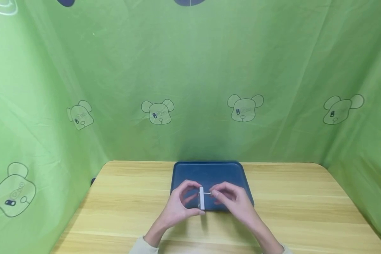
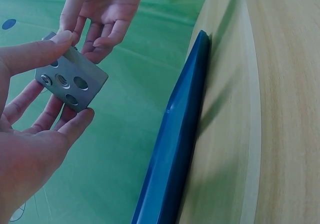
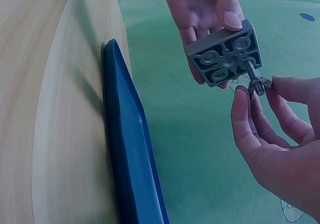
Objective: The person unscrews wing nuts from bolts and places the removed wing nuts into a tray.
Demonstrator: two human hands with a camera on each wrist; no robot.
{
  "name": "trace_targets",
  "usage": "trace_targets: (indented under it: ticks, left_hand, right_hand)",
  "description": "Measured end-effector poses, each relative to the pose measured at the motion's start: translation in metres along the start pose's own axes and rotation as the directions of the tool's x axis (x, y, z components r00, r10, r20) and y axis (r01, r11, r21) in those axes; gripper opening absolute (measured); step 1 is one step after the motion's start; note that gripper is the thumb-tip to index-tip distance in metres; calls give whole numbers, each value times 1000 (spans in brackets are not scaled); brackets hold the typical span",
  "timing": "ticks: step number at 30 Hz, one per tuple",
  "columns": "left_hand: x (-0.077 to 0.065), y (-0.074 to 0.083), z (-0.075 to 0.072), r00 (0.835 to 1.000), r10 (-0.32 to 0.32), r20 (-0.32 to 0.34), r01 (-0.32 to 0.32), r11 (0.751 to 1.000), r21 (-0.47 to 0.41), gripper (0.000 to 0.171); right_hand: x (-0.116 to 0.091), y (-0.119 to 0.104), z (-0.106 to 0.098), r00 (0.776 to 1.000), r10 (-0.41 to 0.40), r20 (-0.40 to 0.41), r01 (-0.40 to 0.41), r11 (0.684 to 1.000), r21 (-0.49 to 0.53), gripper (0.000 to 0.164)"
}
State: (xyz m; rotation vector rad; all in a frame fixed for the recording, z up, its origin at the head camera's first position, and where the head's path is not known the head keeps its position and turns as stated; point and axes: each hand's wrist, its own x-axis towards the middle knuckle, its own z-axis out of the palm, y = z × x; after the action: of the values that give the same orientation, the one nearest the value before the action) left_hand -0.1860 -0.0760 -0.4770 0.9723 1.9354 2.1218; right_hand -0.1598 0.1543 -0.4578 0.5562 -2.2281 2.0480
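Upright over the tray, a square grey metal plate (image 1: 201,199) is gripped at its edges by my left hand (image 1: 178,208), thumb below and fingers above in the head view. Several round holes show on its flat face in the left wrist view, one filled by a round bolt head (image 2: 46,79). From the ribbed face a threaded bolt (image 3: 252,70) sticks out towards my right hand (image 1: 236,201). Thumb and fingers of that hand pinch a small wing nut (image 3: 268,83) near the bolt's free end.
Beneath the hands lies a shallow blue tray (image 1: 209,173) at the far edge of the wooden table (image 1: 130,197). A green curtain (image 1: 193,63) with bear-head drawings hangs behind and along both sides.
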Motion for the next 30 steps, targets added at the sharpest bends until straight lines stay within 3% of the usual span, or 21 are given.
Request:
trace_targets:
  ticks: [14,30]
  left_hand:
    - [0,-2,0,1000,14,7,-14,1000,-3,70]
    - [0,0,0,1000,15,5,-15,1000,2,70]
  right_hand:
    - [0,-5,2,1000,13,-29,-14,999,-48,25]
    - [2,-1,1,999,33,10,-33,999,-3,32]
